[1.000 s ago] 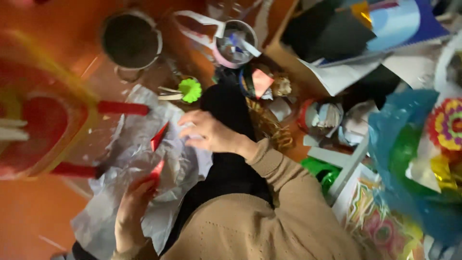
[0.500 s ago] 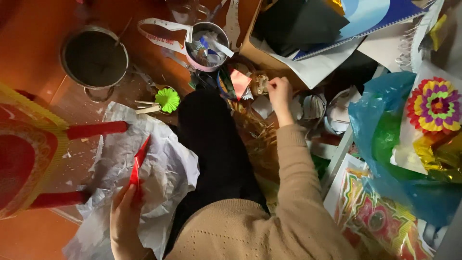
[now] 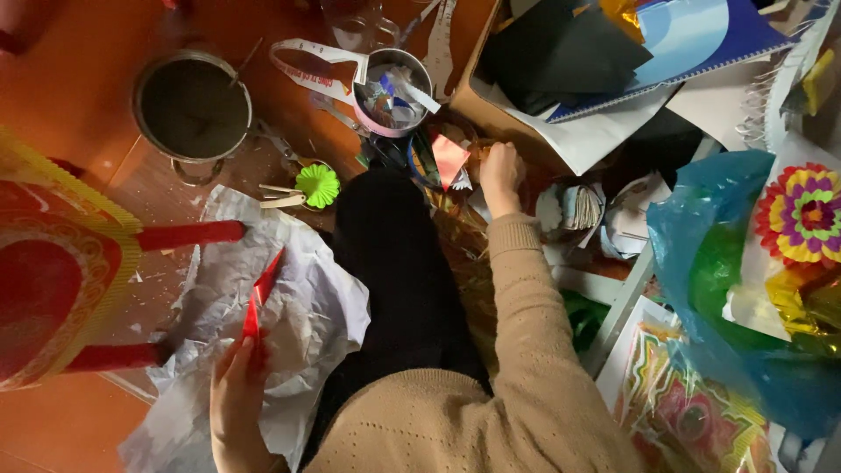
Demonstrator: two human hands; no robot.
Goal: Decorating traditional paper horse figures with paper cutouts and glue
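Note:
My left hand point(image 3: 235, 394) holds a folded strip of red paper point(image 3: 261, 293) upright over crumpled white tissue paper point(image 3: 307, 324) on the floor. My right hand point(image 3: 499, 175), in a tan sleeve, reaches forward past my black-clad leg point(image 3: 394, 263) into a pile of paper scraps. Its fingers are curled down among the scraps beside a small red paper piece point(image 3: 449, 158); what they grip is hidden.
A metal pot point(image 3: 193, 109) and a small bowl of paper bits point(image 3: 390, 92) stand ahead. A green paper flower point(image 3: 317, 185) lies by wooden sticks. A red and yellow stool point(image 3: 70, 271) stands left. Cardboard box, black sheets, blue plastic bag point(image 3: 701, 263) and coloured paper flower point(image 3: 802, 215) crowd the right.
My right hand left the red paper near my left hand and reached forward into the scrap pile. My left hand keeps the red strip. The view has tilted back a little.

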